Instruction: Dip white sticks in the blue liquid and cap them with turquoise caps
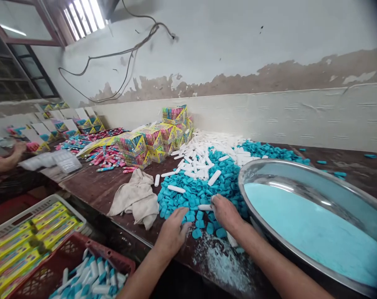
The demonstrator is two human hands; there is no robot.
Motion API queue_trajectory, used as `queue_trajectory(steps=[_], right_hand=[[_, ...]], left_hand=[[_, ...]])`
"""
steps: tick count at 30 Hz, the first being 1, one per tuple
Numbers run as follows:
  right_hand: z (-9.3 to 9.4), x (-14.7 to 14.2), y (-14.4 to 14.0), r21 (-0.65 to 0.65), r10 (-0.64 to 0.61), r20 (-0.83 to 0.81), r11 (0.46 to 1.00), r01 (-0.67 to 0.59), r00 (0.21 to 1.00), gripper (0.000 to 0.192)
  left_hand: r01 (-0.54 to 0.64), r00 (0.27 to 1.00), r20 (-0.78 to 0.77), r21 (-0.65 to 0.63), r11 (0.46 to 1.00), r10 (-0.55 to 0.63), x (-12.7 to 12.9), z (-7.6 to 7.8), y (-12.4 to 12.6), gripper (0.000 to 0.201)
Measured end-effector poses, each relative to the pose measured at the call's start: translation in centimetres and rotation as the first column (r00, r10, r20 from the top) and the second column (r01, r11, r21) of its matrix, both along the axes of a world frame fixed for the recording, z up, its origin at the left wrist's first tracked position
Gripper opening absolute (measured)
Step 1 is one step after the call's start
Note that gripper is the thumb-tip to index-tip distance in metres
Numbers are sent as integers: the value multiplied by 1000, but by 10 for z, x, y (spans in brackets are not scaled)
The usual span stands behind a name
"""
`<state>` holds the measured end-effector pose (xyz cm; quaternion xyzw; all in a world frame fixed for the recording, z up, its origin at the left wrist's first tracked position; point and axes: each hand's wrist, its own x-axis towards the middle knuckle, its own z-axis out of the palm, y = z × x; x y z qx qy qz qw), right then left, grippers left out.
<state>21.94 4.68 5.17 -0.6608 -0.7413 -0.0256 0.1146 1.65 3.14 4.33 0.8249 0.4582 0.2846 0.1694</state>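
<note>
My right hand [224, 212] is closed on the end of a white plastic tube [204, 207], which points left over the pile. Left of it, my left hand [173, 231] reaches to the front of the blue caps [178, 201], its thumb and fingers apart and nothing visible between them. White tubes [196, 160] lie heaped behind and partly on top of the caps. A large metal basin [246, 195] of pale blue powder [303, 224] stands to the right of my right arm. Spilled powder [224, 261] covers the table's front.
A crumpled cloth [135, 197] lies left of the caps. Below the table edge, a red crate [120, 259] holds capped tubes and a pale crate [79, 216] holds yellow boxes. Packed display boxes [157, 137] stand behind. At far left, another person's arm [8, 162] shows.
</note>
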Motion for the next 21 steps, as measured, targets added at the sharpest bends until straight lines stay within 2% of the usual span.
queue_trajectory(steps=[4,8,11,13,15,17,19,20,21], right_hand=[[-2,6,-13,-15,11,-50,1000,-12,999,17],[0,14,-25,-34,-77,-112,997,73,991,19],[5,18,-36,-42,-71,-172,997,64,983,17],[10,19,-46,-31,-48,-276,999,41,960,16],[14,20,-55,7,-3,-430,1000,6,903,16],[17,21,-65,73,64,-566,997,-28,822,17],[19,23,-75,134,112,-644,990,-32,757,16],[19,24,-81,155,117,-670,988,-16,733,15],[20,26,-87,165,112,-692,986,5,713,14]], left_hand=[[106,984,-144,-11,994,-106,40,-5,17,48],[147,934,-320,-55,988,-157,64,-9,31,30],[177,932,-308,-78,981,-192,69,-6,39,24],[186,939,-279,-78,979,-201,68,1,39,21],[206,956,-189,-105,973,-223,68,11,32,20],[291,956,25,-204,935,-292,70,21,19,22],[408,903,273,-303,861,-331,76,29,2,24],[440,878,349,-324,837,-327,80,31,-6,24],[439,873,371,-321,839,-315,85,33,-14,23]])
